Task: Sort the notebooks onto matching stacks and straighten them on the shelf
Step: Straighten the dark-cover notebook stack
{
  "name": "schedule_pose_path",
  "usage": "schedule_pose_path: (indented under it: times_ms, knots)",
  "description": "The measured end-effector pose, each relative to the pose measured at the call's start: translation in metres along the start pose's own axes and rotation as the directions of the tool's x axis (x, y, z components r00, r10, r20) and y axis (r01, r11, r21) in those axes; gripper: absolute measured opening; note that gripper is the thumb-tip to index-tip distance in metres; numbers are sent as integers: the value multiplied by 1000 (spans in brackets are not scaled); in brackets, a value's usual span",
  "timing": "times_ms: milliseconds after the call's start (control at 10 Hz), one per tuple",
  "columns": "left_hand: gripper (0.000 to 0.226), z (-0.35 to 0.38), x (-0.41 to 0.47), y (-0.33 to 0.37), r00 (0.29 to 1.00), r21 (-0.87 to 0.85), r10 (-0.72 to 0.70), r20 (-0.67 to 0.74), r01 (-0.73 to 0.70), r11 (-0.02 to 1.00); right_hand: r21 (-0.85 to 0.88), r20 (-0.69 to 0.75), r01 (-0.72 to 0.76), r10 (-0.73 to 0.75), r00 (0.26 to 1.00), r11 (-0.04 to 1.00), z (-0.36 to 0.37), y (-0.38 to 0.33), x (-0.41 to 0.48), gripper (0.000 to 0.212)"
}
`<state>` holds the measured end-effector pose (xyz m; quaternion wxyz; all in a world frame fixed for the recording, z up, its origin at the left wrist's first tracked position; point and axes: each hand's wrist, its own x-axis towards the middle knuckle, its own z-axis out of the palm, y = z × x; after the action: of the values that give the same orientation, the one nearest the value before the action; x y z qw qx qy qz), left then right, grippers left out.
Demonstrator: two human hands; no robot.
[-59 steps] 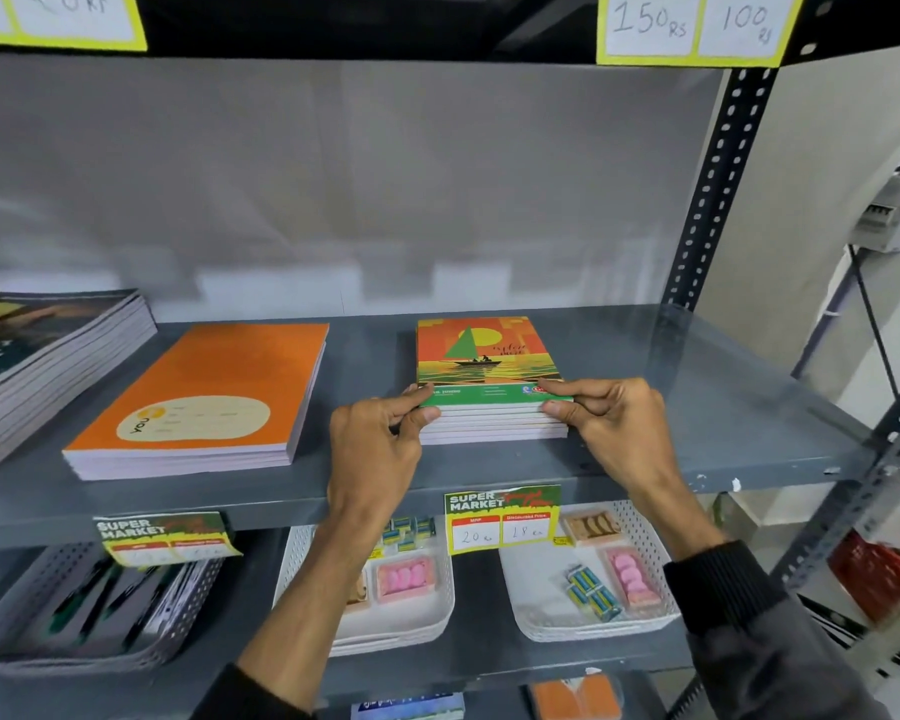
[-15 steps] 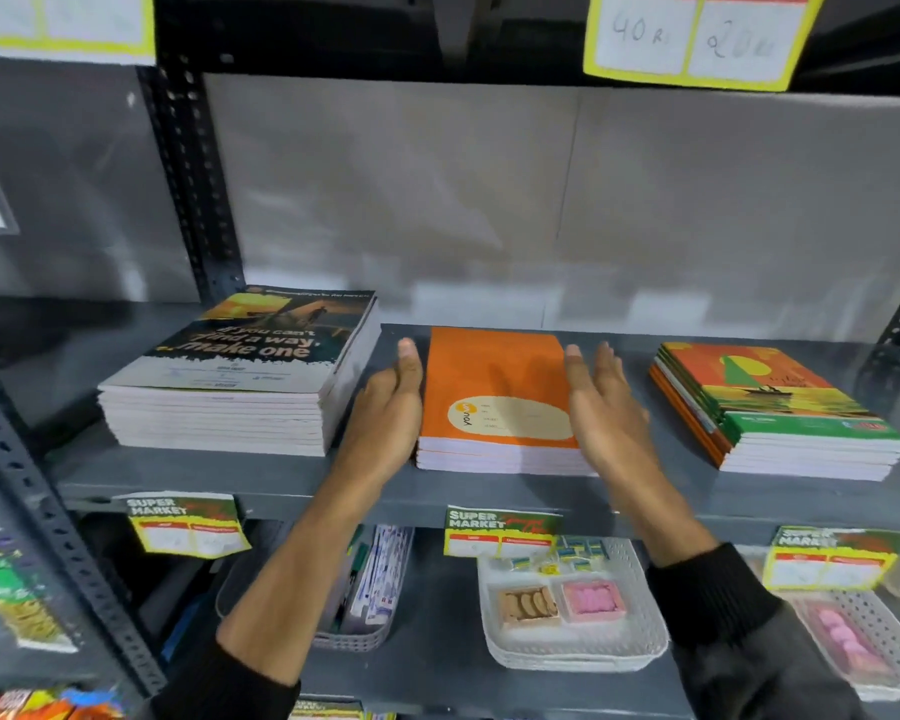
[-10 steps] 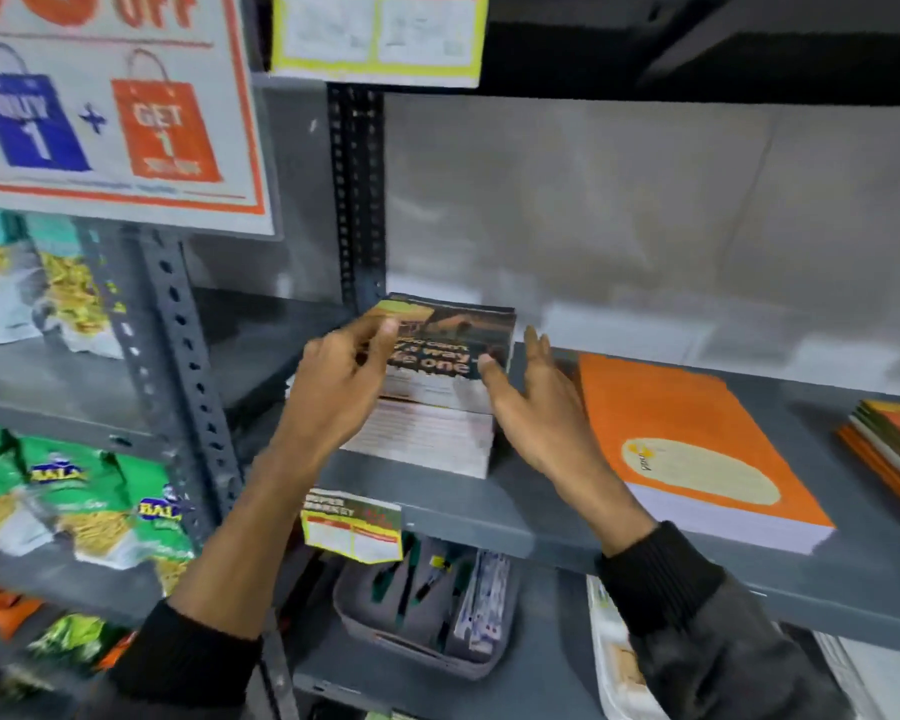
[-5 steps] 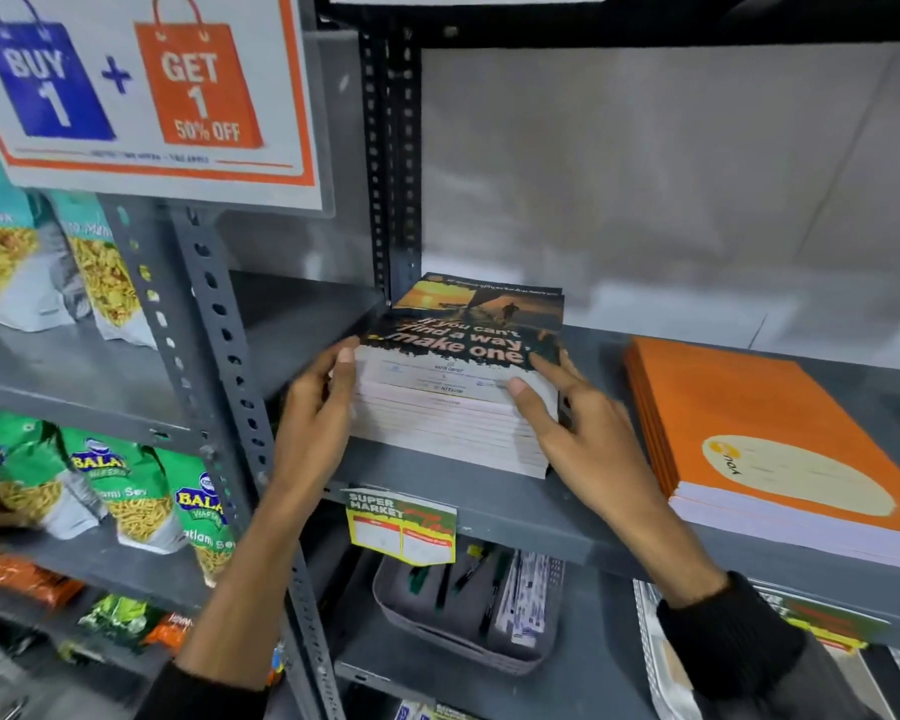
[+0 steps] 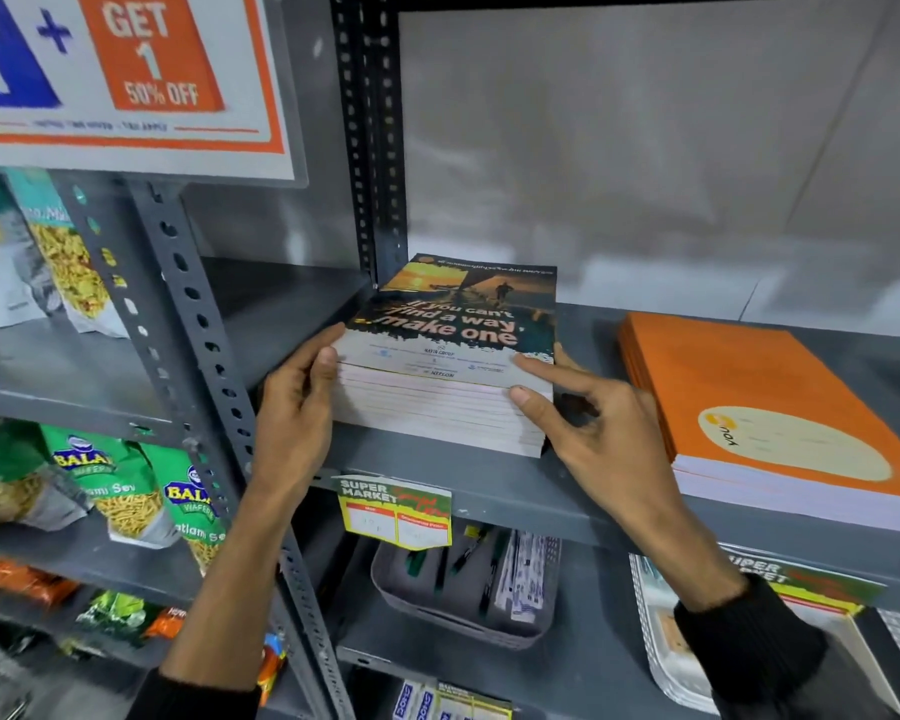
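A stack of dark-covered notebooks (image 5: 453, 356) reading "If you can't find a way, make one" lies at the left end of the grey shelf (image 5: 541, 491). My left hand (image 5: 294, 407) presses against the stack's left front corner, thumb on the edge. My right hand (image 5: 593, 423) clasps the right front corner, index finger on the top cover and thumb against the page edges. To the right lies a stack of orange notebooks (image 5: 759, 407) with a cream oval label, apart from both hands.
A perforated grey upright (image 5: 198, 324) stands left of the stack, another (image 5: 370, 148) behind it. Snack packets (image 5: 126, 491) fill the left unit below a sale sign (image 5: 126, 75). A price tag (image 5: 396, 511) hangs on the shelf edge; a pen basket (image 5: 463, 595) sits below.
Both hands left the orange stack and moved left to the dark stack, closing in on its front corners. The view shifted left and closer.
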<state>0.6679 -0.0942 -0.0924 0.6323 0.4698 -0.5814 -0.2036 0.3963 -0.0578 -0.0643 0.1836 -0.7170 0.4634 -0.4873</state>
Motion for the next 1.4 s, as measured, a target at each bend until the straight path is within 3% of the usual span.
schedule_pose_path:
  times_ms: [500, 700, 800, 900, 1000, 1100, 1400]
  knots:
    - [32, 2, -5, 5, 995, 135, 16, -95, -3, 991, 29, -47, -21, 22, 999, 999, -1, -10, -6, 37]
    - [55, 4, -7, 8, 980, 69, -140, -142, 151, 986, -64, -112, -59, 52, 992, 996, 4, -10, -9, 60]
    - [60, 5, -2, 9, 958, 13, -237, -161, 242, 970, 27, -38, -160, 161, 986, 987, 5, -6, -5, 71]
    - [54, 8, 8, 13, 940, -63, -334, -72, 330, 942, 98, 74, -281, 274, 959, 955, 7, -5, 5, 60]
    - [46, 13, 11, 18, 931, -118, -359, -68, 350, 929, 152, 160, -324, 300, 940, 934, 13, -2, 9, 69]
    - [42, 18, 11, 20, 924, -121, -364, -118, 350, 929, 122, 196, -353, 326, 925, 928, 16, 2, 8, 81]
    - [45, 18, 6, 29, 946, -38, -313, -83, 310, 950, 104, 241, -367, 334, 911, 925, 11, -7, 3, 71]
